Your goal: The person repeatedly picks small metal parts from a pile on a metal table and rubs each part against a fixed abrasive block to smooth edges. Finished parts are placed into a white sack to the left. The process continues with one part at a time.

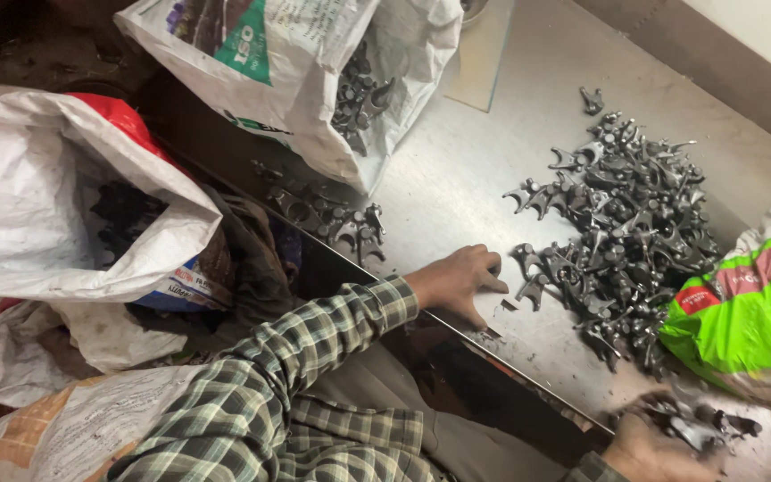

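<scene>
Two hands work at the near edge of a steel table point(457, 170). Our left hand point(457, 281) rests palm down on the table edge, fingers loosely curled and holding nothing; it lies just beside the near fringe of a large pile of dark metal forked parts point(626, 223), with one part point(531, 287) almost touching the fingertips. Our right hand point(649, 446) sits at the lower right, closed around a handful of the same parts point(702, 424), which stick out past the fingers; motion blur hides the exact grip. A green and pink sack point(747, 317) lies on the table against the right side of the pile. A white printed sack point(314, 71) lies tipped at the far left of the table, its mouth open and showing more parts inside. A smaller cluster of parts point(332, 219) lies below that mouth at the table's left edge. Off the table, to the left, stands an open white sack with red trim point(55, 196), dark contents visible within. Our left arm wears a checked sleeve point(296, 357)
</scene>
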Demonstrator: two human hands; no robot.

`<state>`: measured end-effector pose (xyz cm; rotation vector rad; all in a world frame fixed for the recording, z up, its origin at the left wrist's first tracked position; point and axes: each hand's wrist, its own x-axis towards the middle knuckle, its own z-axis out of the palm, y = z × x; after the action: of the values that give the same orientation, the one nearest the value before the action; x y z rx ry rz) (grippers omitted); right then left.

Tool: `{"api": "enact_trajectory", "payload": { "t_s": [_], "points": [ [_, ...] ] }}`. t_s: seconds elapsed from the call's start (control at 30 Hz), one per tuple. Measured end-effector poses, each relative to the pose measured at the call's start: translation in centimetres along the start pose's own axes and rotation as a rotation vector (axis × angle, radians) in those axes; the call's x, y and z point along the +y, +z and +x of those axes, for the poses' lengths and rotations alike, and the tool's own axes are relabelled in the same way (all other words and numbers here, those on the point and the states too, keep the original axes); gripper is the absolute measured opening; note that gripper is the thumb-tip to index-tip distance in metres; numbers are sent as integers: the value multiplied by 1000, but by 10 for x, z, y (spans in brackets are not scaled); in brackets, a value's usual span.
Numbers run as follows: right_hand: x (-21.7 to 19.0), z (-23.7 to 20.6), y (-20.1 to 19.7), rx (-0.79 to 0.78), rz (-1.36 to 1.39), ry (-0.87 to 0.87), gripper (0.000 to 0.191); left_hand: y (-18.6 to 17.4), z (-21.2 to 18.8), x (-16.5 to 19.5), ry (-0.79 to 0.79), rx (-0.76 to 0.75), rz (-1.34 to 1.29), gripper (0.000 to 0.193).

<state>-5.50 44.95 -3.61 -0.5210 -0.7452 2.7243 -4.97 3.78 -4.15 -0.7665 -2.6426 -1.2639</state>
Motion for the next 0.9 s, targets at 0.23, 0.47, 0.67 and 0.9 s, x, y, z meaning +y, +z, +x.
{"api": "enact_trajectory", "payload": {
  "t_s": [0.23, 0.47, 0.67, 0.9],
  "points": [
    [138, -24, 144, -401, -723, -108, 49, -1, -1, -3, 19, -3, 0, 67],
    [197, -92, 189, -786, -1045, -258, 36, -6, -2, 0, 31, -41, 18, 65],
    [132, -62, 153, -772, -1697, -679, 31, -5, -3, -2, 15, -20, -31, 66],
    [143, -70, 142, -670, -1995, -698, 25, -10, -5, -1, 18, -11, -32, 64]
  ]
}}
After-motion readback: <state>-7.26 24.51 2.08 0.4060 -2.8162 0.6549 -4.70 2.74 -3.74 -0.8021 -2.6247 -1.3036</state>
